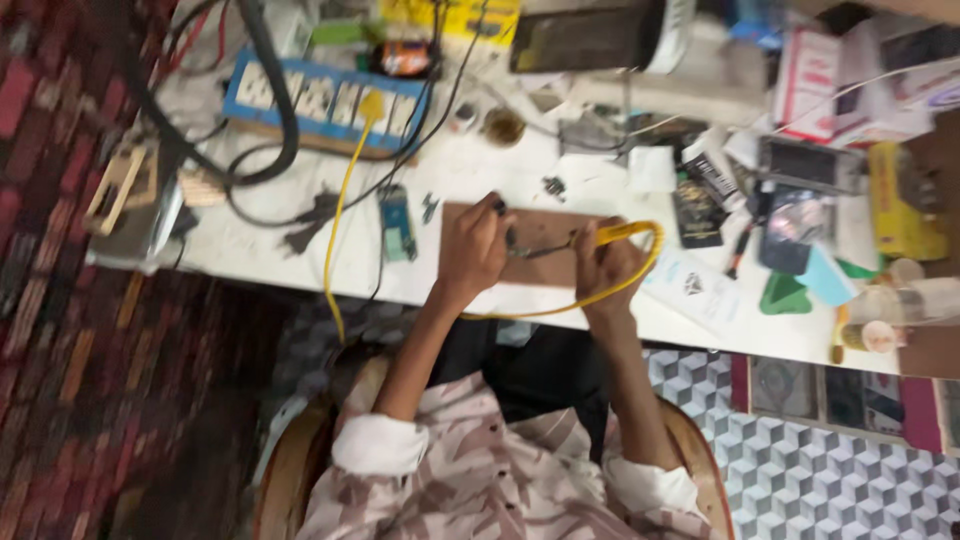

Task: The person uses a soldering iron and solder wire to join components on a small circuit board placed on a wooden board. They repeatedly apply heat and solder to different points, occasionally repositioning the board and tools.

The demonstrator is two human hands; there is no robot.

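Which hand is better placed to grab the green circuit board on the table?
The left hand. It is closer to the circuit board, which lies just to its left on the table. The right hand is farther off and grips the yellow-handled tool.

Bright, even light; motion blur smears everything, worst left of the left hand; shadows stay faint.
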